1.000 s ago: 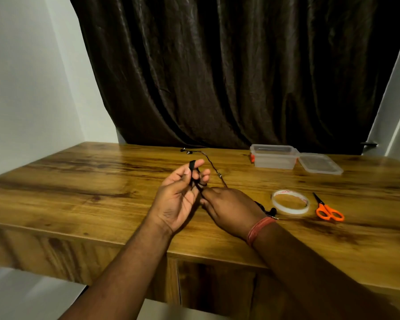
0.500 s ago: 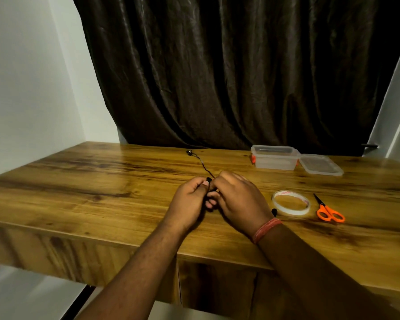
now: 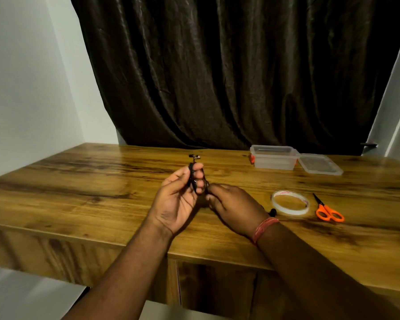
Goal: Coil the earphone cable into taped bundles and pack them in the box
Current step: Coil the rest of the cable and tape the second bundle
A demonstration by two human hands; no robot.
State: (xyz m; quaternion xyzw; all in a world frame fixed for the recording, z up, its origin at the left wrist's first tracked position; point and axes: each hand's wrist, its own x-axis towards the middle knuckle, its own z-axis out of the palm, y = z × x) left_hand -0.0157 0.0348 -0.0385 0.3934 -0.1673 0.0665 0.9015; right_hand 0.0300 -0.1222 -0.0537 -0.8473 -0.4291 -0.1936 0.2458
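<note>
The black earphone cable (image 3: 192, 179) is wound in loops around the fingers of my left hand (image 3: 178, 199), which is raised palm-up over the middle of the table. The earbuds (image 3: 194, 156) stick out just beyond its fingertips. My right hand (image 3: 236, 209) sits close beside it, knuckles up, pinching the cable where it leaves the coil. The clear plastic box (image 3: 274, 158) stands open at the back right with its lid (image 3: 319, 164) lying next to it. A small black piece of the cable (image 3: 273, 211) shows behind my right wrist.
A roll of clear tape (image 3: 289, 202) lies flat right of my right hand, and orange-handled scissors (image 3: 328, 210) lie just beyond it. The wooden table (image 3: 79, 192) ends at a front edge near my forearms. A dark curtain hangs behind it.
My left hand has turned palm-up again with more cable looped on its fingers. The loose cable has shortened, and the earbuds have been drawn in close to the left fingertips.
</note>
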